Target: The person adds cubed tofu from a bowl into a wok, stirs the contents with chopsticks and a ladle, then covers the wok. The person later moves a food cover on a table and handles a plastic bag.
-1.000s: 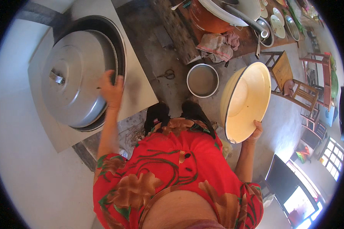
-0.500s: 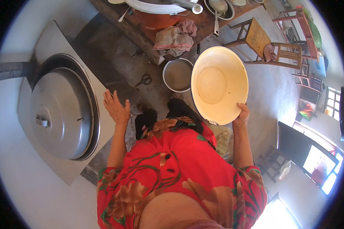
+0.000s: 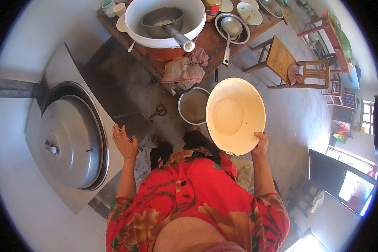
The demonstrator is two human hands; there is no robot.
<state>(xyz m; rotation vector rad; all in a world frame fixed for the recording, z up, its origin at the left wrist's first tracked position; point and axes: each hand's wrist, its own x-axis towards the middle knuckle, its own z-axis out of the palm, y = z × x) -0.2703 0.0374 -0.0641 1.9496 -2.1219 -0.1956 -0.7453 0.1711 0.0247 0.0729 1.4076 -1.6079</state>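
Note:
My right hand (image 3: 261, 144) grips the rim of a cream enamel basin (image 3: 233, 115), thumb over the edge; the basin is tilted and its inside is bare apart from a few dark specks. My left hand (image 3: 124, 142) is raised beside the stove with fingers spread, holding nothing. Left of it, a large metal lid (image 3: 69, 140) with a strap handle covers the wok set in the stove top. On the floor ahead stands a round metal pan (image 3: 193, 106), partly hidden behind the basin. Scissors (image 3: 159, 111) lie to the pan's left.
A wooden table (image 3: 155, 67) ahead bears a white bucket (image 3: 132, 25) with a long-handled pot (image 3: 163, 22), a cloth (image 3: 182, 72), and a ladle (image 3: 231, 26) in a metal bowl (image 3: 244, 33). Further right are a wooden stool (image 3: 277, 59) and a chair (image 3: 317, 69).
My view has tilted up, so more of the table and bucket shows. The basin stays in my right hand; my left hand remains raised and open.

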